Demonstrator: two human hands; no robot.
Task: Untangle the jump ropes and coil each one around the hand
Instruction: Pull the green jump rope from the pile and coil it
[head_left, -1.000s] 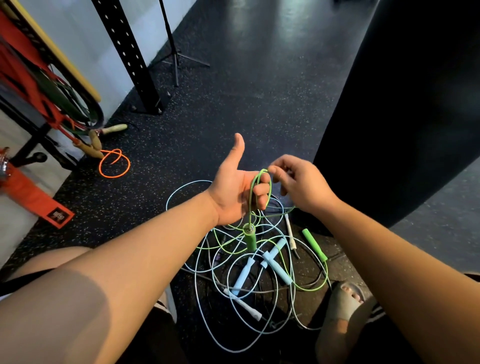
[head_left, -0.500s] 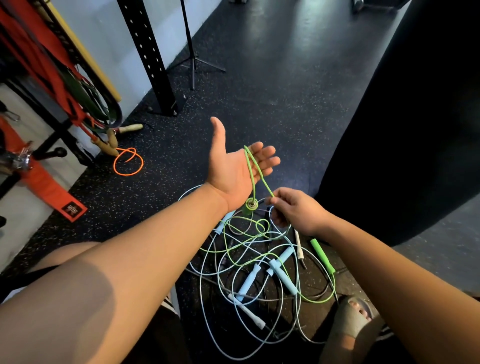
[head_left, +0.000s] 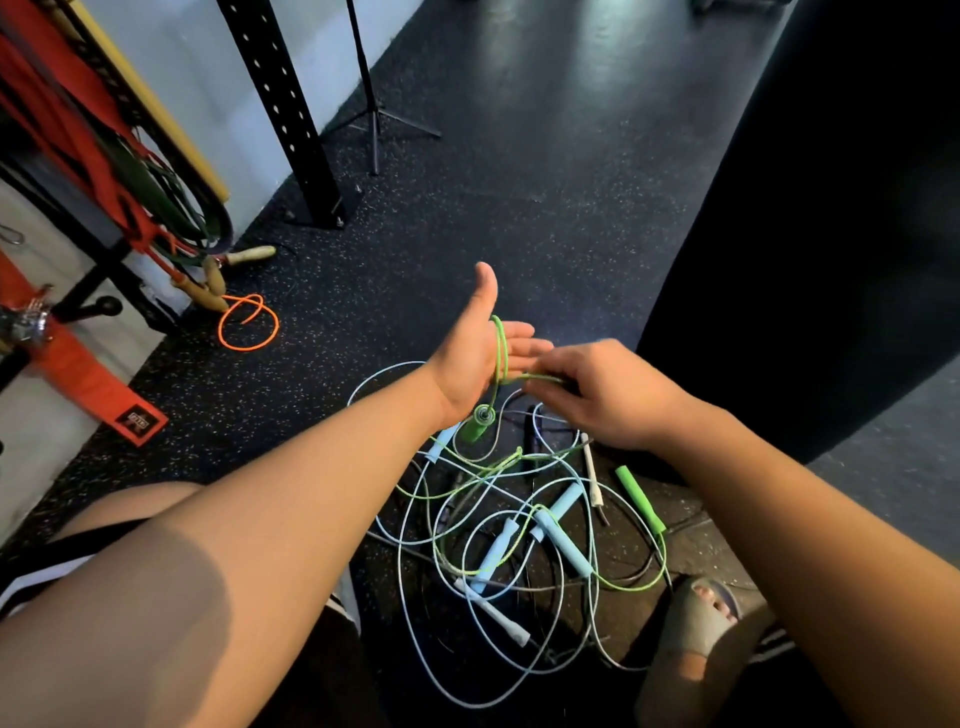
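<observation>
We see the left hand (head_left: 475, 358) flat and open above the rope pile (head_left: 519, 530), green rope (head_left: 501, 353) looped around it. The right hand (head_left: 602, 395) pinches that rope beside it.

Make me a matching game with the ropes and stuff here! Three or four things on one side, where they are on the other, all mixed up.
Things:
1. green rope
2. orange rope
3. second green handle
4. tripod stand

Places:
A. lying on the floor beside the right forearm
B. looped over the open left hand
C. standing far back by the black post
D. coiled on the floor near the rack at left

Pairs: 1-B, 2-D, 3-A, 4-C
</observation>
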